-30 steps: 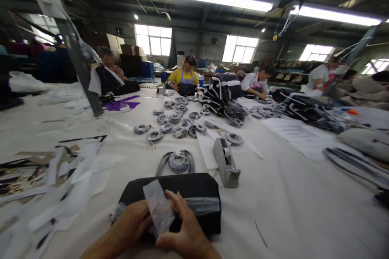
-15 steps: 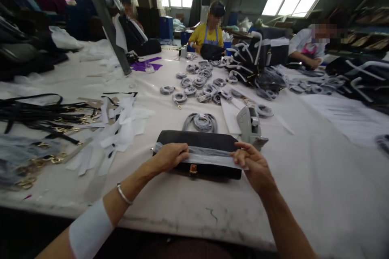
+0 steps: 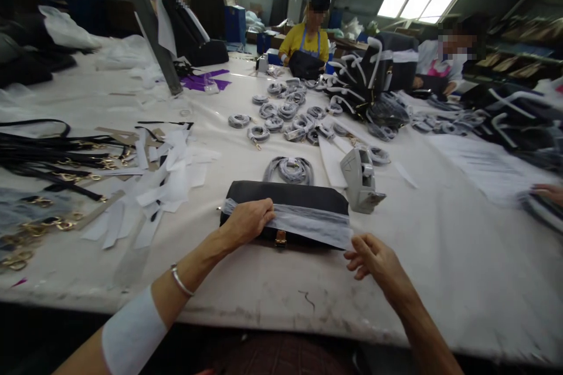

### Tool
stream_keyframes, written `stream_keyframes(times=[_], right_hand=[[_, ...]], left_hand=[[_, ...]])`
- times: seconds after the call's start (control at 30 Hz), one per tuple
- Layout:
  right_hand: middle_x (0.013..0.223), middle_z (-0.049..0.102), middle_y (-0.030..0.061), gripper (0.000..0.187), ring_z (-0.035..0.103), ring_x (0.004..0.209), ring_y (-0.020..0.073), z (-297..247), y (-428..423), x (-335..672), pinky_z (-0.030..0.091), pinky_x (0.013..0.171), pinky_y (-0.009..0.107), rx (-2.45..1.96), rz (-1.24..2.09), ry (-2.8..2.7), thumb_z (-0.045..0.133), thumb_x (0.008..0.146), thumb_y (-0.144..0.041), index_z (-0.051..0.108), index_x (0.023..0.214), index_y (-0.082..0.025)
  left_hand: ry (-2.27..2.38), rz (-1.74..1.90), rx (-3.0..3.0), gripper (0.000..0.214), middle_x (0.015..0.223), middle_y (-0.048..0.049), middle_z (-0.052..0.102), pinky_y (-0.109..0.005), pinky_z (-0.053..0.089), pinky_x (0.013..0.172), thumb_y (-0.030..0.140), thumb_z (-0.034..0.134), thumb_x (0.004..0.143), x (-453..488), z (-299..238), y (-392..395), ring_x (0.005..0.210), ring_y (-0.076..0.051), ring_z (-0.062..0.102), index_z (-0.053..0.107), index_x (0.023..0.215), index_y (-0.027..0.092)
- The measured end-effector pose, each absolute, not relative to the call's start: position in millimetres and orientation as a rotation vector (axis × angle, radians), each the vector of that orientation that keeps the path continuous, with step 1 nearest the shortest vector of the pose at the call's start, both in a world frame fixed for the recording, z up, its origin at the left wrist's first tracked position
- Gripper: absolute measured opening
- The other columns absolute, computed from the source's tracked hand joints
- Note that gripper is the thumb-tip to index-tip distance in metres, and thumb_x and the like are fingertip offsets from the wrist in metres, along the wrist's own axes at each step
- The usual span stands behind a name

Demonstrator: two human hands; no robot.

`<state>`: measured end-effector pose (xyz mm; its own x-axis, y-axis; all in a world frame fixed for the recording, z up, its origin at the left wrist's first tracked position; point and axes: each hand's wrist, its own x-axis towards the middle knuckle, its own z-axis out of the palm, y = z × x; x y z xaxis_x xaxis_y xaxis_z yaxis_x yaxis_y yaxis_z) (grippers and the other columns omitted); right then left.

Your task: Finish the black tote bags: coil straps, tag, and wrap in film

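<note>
In the head view, a black bag (image 3: 290,192) lies flat on the white-covered table (image 3: 246,287), in front of the person. A translucent wrapping strip (image 3: 312,225) runs along its front, above a gold-coloured clasp (image 3: 280,238). The left hand (image 3: 248,220) rests on the strip, fingers curled in with the thumb; whether it pinches the strip cannot be told. The right hand (image 3: 372,258) is just beside the strip's lower right corner, its fingers bent and parted; contact there is unclear. A wrapped coiled strap (image 3: 290,171) lies right behind the bag, with a grey tape dispenser (image 3: 359,181) near its right end. White paper strips (image 3: 171,183) and black straps (image 3: 44,155) lie on the left.
</note>
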<state>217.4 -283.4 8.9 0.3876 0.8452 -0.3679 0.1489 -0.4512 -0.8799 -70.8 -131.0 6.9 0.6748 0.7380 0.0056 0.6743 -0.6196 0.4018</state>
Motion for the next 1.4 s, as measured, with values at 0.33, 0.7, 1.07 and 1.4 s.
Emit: stream_keyframes(times=[0.33,0.7,1.07,1.4], right_hand=[[0.061,0.065,0.0033,0.045,0.060,0.049,0.0156,22.3,-266.6,193.4,0.044,0.040,0.023,-1.858,1.024,-0.957,0.071,0.067,-0.062,0.061,0.070,-0.018],[0.062,0.065,0.0003,0.045,0.061,0.057,0.0193,29.0,-254.2,203.3,0.044,0.055,0.029,-2.175,0.372,-1.366,0.070,0.064,-0.065,0.062,0.079,-0.023],[0.067,0.060,-0.0024,0.053,0.052,0.051,0.0150,17.3,-256.4,197.8,0.041,0.042,0.026,-1.795,0.796,-1.031,0.072,0.068,-0.050,0.054,0.108,-0.020],[0.071,0.066,0.0035,0.031,0.060,0.068,0.0208,43.9,-239.8,204.5,0.045,0.067,0.032,-1.997,0.367,-1.345,0.057,0.075,-0.052,0.064,0.072,-0.022]], left_hand=[[1.174,0.210,2.521,0.014,0.084,-0.0026,0.067,-0.025,0.042,0.066,0.029,0.042,0.096,-67.7,12.0,-133.0,0.080,-0.020,0.066,0.052,0.090,0.020],[1.193,0.202,2.508,0.014,0.084,-0.0027,0.068,-0.027,0.041,0.064,0.029,0.041,0.097,-65.9,12.5,-133.0,0.080,-0.022,0.067,0.051,0.090,0.021],[1.219,0.168,2.492,0.014,0.086,-0.0032,0.069,-0.026,0.042,0.065,0.030,0.041,0.097,-64.9,14.3,-133.2,0.081,-0.021,0.067,0.051,0.092,0.021],[1.234,0.195,2.497,0.014,0.084,-0.0022,0.067,-0.028,0.044,0.067,0.030,0.041,0.097,-64.5,11.9,-132.7,0.081,-0.021,0.066,0.050,0.090,0.021]])
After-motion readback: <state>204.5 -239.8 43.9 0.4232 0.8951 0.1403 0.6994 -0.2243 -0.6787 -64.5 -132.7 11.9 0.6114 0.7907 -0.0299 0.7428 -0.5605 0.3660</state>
